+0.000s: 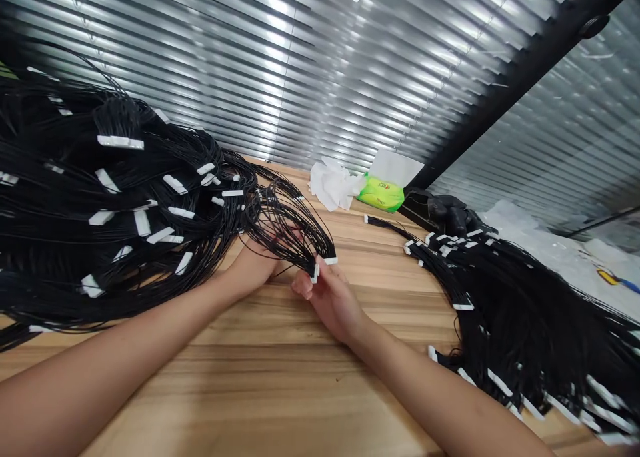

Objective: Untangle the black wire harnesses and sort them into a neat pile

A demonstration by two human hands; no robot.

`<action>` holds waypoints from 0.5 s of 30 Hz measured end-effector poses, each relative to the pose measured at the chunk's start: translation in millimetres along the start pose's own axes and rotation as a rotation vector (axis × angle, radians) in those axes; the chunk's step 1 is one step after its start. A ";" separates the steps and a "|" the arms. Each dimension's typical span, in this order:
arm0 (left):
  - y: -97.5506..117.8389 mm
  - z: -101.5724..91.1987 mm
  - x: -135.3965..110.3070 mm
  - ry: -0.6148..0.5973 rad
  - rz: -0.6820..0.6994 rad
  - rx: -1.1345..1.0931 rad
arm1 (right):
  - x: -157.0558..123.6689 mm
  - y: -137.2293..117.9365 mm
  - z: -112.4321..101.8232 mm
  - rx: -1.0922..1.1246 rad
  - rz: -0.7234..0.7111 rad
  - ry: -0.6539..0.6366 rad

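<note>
Wire bundle (pixel 293 230), thin black strands tipped with small white connectors (pixel 330 260), arcs over the desk's (pixel 280 384) middle, its long axis running left to right and its tips pointing right. Left hand's (pixel 250 268) grip wraps the strands; right hand's (pixel 335 304) grip pinches the tips.

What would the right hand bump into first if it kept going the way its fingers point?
The white plugs on the thin bundle of black wires: the right hand has its fingertips on them now. Just behind, probably, is the left hand holding that bundle, though depth is hard to judge.
</note>
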State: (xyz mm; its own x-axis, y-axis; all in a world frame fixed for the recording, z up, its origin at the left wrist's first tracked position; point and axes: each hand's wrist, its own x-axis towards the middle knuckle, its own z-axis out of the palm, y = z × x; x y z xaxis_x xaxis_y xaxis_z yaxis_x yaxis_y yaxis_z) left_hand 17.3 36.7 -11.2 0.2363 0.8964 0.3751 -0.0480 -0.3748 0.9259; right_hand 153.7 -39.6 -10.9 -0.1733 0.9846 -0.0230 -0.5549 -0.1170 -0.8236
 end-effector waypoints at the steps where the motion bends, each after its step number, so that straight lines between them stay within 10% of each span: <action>1: -0.3 -0.2 0.7 0.007 -0.012 0.000 | -0.1 0.0 0.1 0.015 -0.002 -0.002; 15: 5.1 3.0 1.2 0.037 -0.162 -0.157 | 0.4 1.3 -0.5 -0.062 -0.018 0.037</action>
State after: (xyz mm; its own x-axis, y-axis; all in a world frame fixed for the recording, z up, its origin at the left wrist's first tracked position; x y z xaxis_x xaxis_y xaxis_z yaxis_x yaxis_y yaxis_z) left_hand 20.2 35.1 -6.2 0.2177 0.9510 0.2193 -0.1638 -0.1859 0.9688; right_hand 153.3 -39.3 -12.3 -0.1325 0.9908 -0.0278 -0.5061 -0.0918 -0.8576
